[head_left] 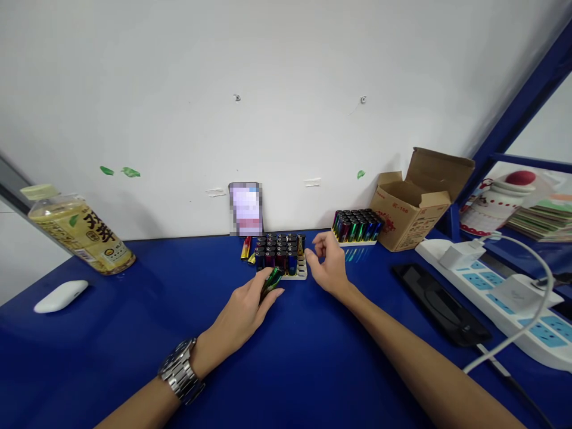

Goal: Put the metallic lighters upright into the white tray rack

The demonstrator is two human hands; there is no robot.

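My left hand (245, 307) is closed around green batteries (270, 284) at the front edge of a pale holder (300, 275). Their exact number is partly hidden by my fingers. Several dark, blue and red batteries (280, 257) stand upright in that holder, and some bare slots show at its right front. On the holder's right side, my right hand (329, 265) has its fingers curled, with thumb and index tips apart. Its thumb tip is close to a dark battery with a gold base (301, 244); whether they touch is unclear.
Loose yellow-red batteries (245, 248) lie left of the holder, below a phone (246, 208) leaning on the wall. A second filled battery holder (356, 226) and an open carton (409, 208) stand right. Nearby are a power strip (487, 283), black device (440, 304), bottle (83, 232) and white case (61, 296).
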